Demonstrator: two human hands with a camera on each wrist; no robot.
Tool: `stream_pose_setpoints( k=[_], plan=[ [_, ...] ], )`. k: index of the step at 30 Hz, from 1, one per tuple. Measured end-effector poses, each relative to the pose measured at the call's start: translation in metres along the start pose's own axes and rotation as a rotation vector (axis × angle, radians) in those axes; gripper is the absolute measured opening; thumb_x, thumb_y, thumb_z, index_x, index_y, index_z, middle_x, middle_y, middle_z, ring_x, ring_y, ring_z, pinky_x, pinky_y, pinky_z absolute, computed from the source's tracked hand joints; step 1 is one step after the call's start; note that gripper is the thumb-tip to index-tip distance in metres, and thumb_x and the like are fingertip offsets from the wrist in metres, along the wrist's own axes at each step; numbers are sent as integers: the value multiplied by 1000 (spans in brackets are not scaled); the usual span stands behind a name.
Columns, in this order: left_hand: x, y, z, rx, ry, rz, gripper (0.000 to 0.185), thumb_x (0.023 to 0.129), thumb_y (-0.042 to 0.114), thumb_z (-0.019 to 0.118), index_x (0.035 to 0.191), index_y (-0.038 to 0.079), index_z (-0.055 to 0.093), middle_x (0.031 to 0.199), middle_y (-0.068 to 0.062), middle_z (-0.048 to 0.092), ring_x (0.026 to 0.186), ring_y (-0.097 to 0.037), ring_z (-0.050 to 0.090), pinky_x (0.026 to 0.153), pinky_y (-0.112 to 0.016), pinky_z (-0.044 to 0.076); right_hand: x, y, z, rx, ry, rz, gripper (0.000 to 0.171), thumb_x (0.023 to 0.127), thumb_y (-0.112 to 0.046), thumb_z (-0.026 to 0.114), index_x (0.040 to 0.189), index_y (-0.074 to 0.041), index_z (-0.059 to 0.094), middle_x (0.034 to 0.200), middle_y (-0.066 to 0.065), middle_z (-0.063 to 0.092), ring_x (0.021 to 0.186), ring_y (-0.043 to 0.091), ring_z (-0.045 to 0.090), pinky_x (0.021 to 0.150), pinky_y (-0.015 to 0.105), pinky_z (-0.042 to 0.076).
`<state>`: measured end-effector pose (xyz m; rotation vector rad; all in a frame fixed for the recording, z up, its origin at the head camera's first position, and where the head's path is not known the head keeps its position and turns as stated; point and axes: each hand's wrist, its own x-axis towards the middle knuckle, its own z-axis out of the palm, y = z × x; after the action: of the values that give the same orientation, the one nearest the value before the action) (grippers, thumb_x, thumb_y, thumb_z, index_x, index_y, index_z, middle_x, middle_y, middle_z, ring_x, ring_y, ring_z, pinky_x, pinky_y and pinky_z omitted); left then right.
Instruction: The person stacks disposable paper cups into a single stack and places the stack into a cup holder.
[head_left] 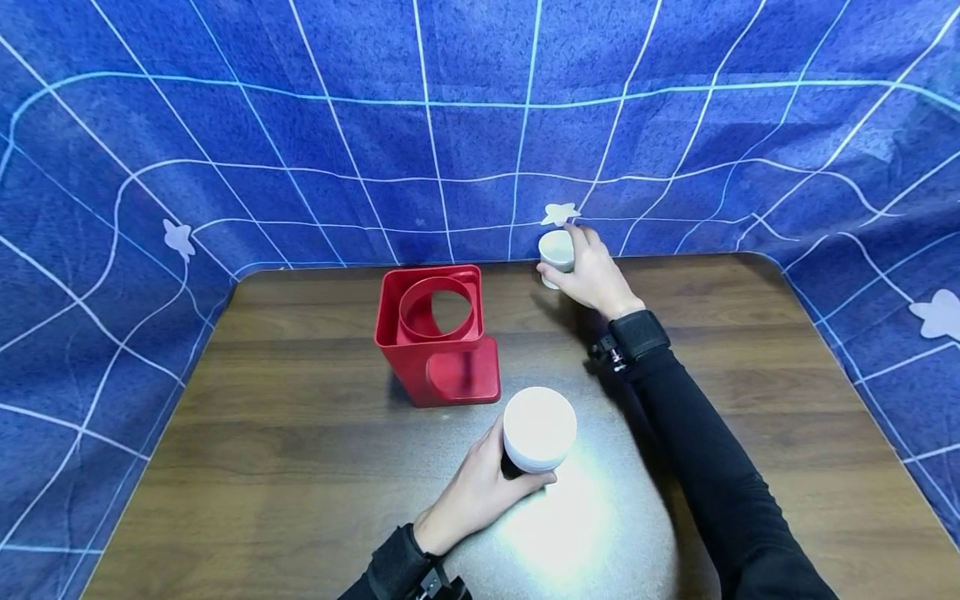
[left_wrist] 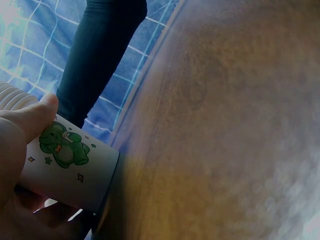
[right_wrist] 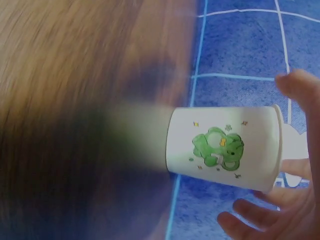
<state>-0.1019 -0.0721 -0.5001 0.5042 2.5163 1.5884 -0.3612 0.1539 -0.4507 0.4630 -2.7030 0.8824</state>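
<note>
My left hand [head_left: 480, 487] grips a white paper cup stack [head_left: 539, 427] above the front-middle of the table. In the left wrist view the thumb lies across a printed cup [left_wrist: 70, 150] with a green bear, and several stacked rims [left_wrist: 15, 97] show above it. Near the table's back edge, my right hand [head_left: 596, 275] is around the rim of a single paper cup [head_left: 557, 250]. The right wrist view shows this cup [right_wrist: 225, 145] upright, bear print facing the camera; the thumb [right_wrist: 297, 85] stands off from the rim and the fingers are spread.
A red holder [head_left: 431, 342] with a round ring in its top and a flat foot stands left of centre on the wooden table [head_left: 300, 467]. A blue gridded cloth [head_left: 480, 142] with white stars hangs around the table's back and sides.
</note>
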Motion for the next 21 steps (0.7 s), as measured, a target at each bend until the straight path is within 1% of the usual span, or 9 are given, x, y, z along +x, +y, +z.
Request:
stream_pose_setpoints(
  k=[4, 7, 8, 15, 19, 21],
  plan=[
    [0, 0, 0, 1, 3, 4, 93, 81, 43, 88, 156, 24, 36, 144, 7, 58, 132, -9, 56, 114, -46, 44, 4, 0, 3, 50, 4, 69, 80, 94, -45, 70, 150, 4, 40, 141, 29, 51, 127, 41, 51, 106, 53, 45],
    [0, 0, 0, 2, 4, 6, 92, 81, 43, 88, 155, 24, 37, 144, 8, 59, 132, -9, 56, 114, -45, 45, 5, 0, 4, 60, 15, 89, 76, 95, -43, 69, 146, 7, 43, 135, 29, 55, 126, 42, 52, 105, 54, 45],
    [0, 0, 0, 1, 3, 6, 92, 81, 43, 88, 155, 25, 37, 144, 8, 59, 132, -9, 56, 114, -45, 45, 6, 0, 4, 61, 19, 88, 76, 95, -43, 69, 145, 8, 45, 133, 29, 57, 124, 43, 52, 104, 54, 45],
    [0, 0, 0, -5, -3, 6, 92, 81, 47, 86, 155, 25, 37, 144, 9, 58, 132, -9, 56, 114, -46, 45, -1, -1, -2, 60, 12, 78, 83, 91, -43, 73, 146, 13, 43, 135, 33, 57, 126, 45, 52, 106, 54, 44],
    [0, -1, 0, -9, -7, 3, 92, 82, 48, 85, 156, 25, 36, 144, 8, 58, 132, -9, 56, 114, -47, 45, -11, -5, -8, 70, 11, 49, 82, 91, -42, 75, 144, 13, 46, 135, 33, 57, 127, 44, 53, 107, 54, 44],
    [1, -1, -1, -12, -8, 1, 92, 82, 48, 86, 156, 24, 36, 144, 8, 58, 132, -9, 56, 114, -47, 45, -17, -8, -11, 83, 20, 32, 78, 90, -42, 76, 142, 10, 50, 134, 31, 59, 125, 43, 55, 106, 54, 45]
  ],
)
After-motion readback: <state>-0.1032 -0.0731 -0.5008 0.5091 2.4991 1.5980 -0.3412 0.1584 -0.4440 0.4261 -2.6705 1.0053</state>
